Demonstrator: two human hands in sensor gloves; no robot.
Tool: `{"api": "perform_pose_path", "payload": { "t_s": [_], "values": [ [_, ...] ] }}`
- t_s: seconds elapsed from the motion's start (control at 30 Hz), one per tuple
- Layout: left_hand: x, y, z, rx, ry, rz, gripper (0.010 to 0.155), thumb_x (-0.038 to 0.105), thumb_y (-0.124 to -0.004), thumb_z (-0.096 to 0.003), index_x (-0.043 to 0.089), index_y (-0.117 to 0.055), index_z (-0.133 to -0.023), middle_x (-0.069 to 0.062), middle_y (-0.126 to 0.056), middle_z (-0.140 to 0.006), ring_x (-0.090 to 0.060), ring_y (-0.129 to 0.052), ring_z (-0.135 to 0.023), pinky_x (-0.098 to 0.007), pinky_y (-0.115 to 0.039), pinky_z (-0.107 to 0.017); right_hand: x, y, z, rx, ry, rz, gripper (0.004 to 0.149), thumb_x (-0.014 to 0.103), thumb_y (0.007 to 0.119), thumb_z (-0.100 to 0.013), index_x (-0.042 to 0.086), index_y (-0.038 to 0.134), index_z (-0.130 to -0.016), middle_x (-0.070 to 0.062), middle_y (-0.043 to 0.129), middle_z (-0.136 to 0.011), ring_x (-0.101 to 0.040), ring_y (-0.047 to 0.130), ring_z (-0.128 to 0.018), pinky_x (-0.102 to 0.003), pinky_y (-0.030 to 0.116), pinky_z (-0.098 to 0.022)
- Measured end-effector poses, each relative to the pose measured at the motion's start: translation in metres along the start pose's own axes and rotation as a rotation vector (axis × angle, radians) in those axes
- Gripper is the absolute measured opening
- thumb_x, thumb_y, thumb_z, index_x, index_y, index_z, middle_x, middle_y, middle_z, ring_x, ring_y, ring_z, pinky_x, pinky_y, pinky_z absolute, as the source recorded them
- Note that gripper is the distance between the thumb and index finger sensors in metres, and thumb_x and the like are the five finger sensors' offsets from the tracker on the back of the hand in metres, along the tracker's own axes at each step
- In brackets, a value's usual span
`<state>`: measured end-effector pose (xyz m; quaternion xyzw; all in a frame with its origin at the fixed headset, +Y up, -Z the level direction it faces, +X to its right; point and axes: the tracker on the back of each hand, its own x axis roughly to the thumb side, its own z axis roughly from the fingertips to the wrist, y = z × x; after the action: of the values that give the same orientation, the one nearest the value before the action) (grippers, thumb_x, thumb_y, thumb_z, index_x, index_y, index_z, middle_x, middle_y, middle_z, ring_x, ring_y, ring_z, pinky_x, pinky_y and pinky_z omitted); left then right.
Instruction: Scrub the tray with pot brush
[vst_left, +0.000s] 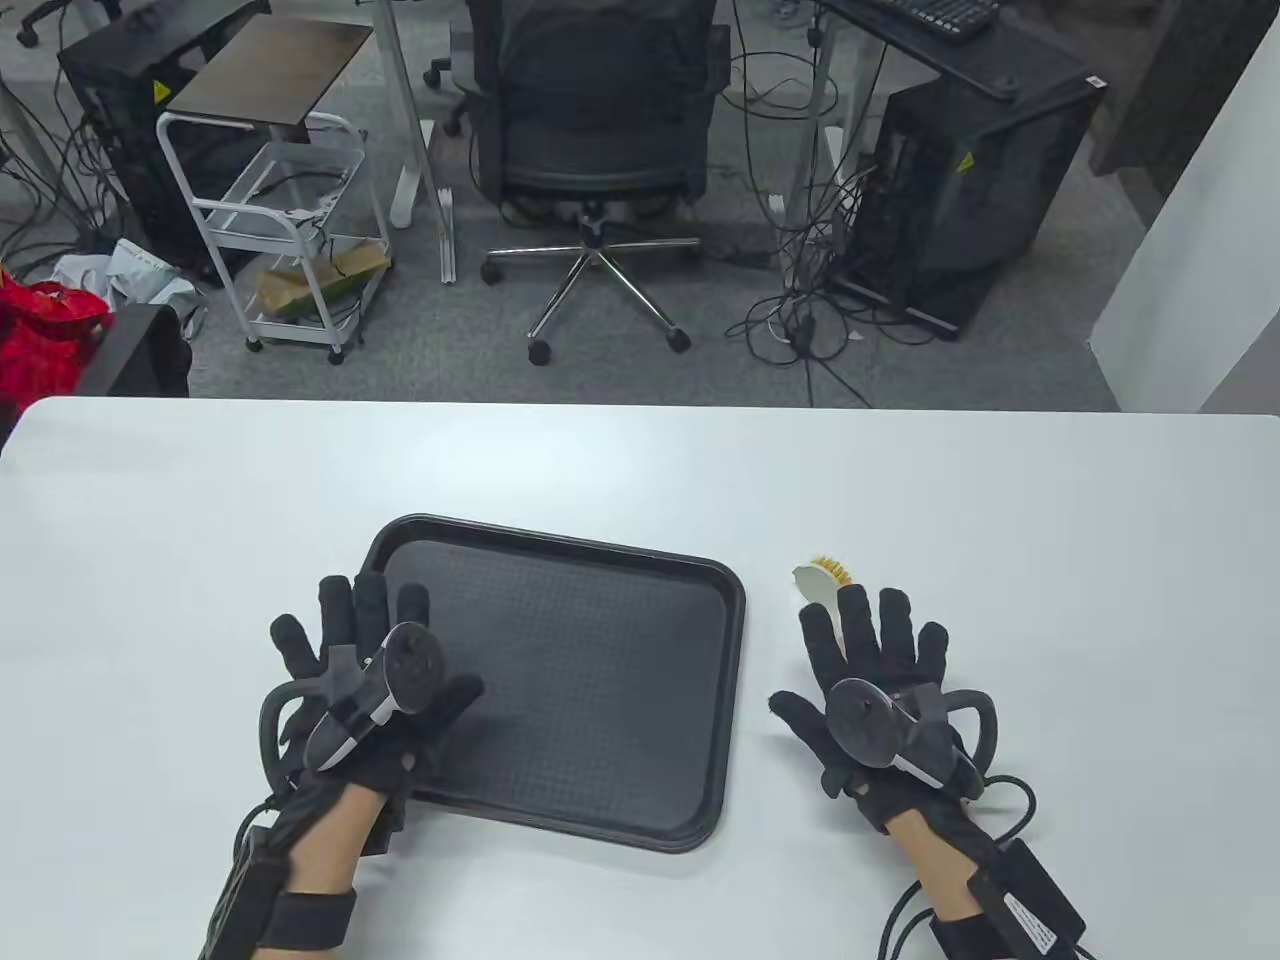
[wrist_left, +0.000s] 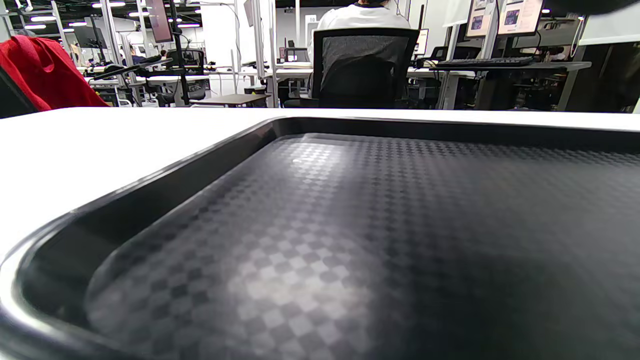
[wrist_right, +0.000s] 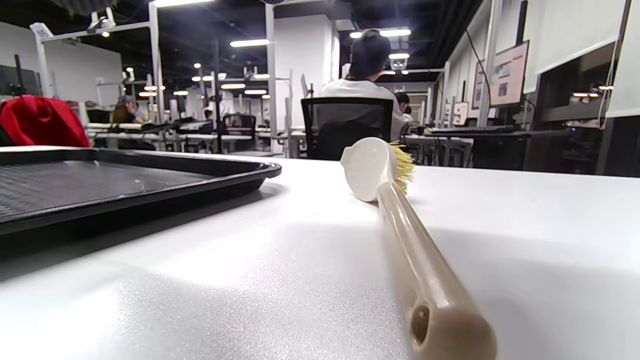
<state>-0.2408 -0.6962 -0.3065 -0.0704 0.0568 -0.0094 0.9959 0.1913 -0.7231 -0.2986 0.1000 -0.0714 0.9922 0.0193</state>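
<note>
Both hands lie flat with fingers spread, gripping nothing. From above, the left hand (vst_left: 365, 690) rests over the near left corner of the black tray (vst_left: 640, 790), fingers reaching onto its rim and floor, while the right hand (vst_left: 880, 700) covers the handle of the pot brush (vst_left: 822, 580) on the white table (vst_left: 640, 470), just right of the tray. Only the brush head pokes out past the fingertips there. The right wrist view shows what the hand hides from above: the cream handle (wrist_right: 425, 270) lying on the table, its hanging hole nearest the camera, running away to the pale head with yellow bristles on the far side, apart from the tray's rim (wrist_right: 150, 192). The left wrist view shows only the tray's checkered floor (wrist_left: 320, 240) close up. Beyond the table stands an office chair (vst_left: 595, 120).
</note>
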Motion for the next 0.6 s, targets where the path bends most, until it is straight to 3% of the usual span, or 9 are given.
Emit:
{"api": "perform_pose_path", "payload": {
  "t_s": [0.03,0.23,0.37,0.5,0.6],
  "values": [
    [0.0,0.0,0.0,-0.003,0.001,-0.008,0.101,0.083,-0.061,-0.0357,0.036,-0.008,-0.106,-0.001,0.005,-0.116,-0.036,0.007,-0.109,-0.075,-0.001,-0.068,0.0,0.0,0.0,0.0,0.0,0.001,0.083,0.074,0.058,-0.044,0.032,0.028,-0.109,-0.009,0.019,-0.121,-0.05,0.016,-0.109,-0.078,0.027,-0.069],
    [-0.001,0.003,0.002,0.003,0.001,0.005,0.101,0.084,-0.061,-0.0355,0.036,-0.007,-0.106,-0.002,0.001,-0.116,-0.037,0.007,-0.109,-0.075,-0.001,-0.068,-0.009,0.0,-0.003,0.01,0.039,-0.02,0.084,0.075,0.06,-0.044,0.032,0.028,-0.109,-0.009,0.02,-0.121,-0.051,0.018,-0.109,-0.078,0.027,-0.069],
    [-0.004,0.004,0.003,-0.004,0.008,0.02,0.101,0.083,-0.061,-0.0355,0.035,-0.008,-0.106,-0.001,0.001,-0.116,-0.036,0.007,-0.11,-0.075,0.0,-0.068,-0.027,0.008,-0.006,0.056,0.147,-0.005,0.087,0.075,0.066,-0.043,0.031,0.029,-0.109,-0.011,0.025,-0.121,-0.052,0.027,-0.109,-0.077,0.031,-0.07],
    [-0.01,0.006,0.004,-0.008,0.022,0.047,0.101,0.083,-0.061,-0.0356,0.035,-0.008,-0.107,-0.001,0.001,-0.116,-0.036,0.006,-0.11,-0.074,0.0,-0.069,-0.045,0.02,-0.012,0.163,0.275,0.004,0.09,0.072,0.073,-0.042,0.026,0.033,-0.108,-0.014,0.042,-0.115,-0.051,0.045,-0.104,-0.075,0.04,-0.069],
    [-0.015,0.006,0.005,-0.016,0.038,0.075,0.101,0.083,-0.062,-0.0357,0.035,-0.008,-0.107,-0.001,0.0,-0.116,-0.036,0.006,-0.11,-0.074,0.0,-0.069,-0.053,0.033,-0.016,0.261,0.333,-0.009,0.087,0.067,0.079,-0.041,0.018,0.047,-0.106,-0.017,0.065,-0.104,-0.05,0.065,-0.092,-0.069,0.055,-0.066]
  ]
}}
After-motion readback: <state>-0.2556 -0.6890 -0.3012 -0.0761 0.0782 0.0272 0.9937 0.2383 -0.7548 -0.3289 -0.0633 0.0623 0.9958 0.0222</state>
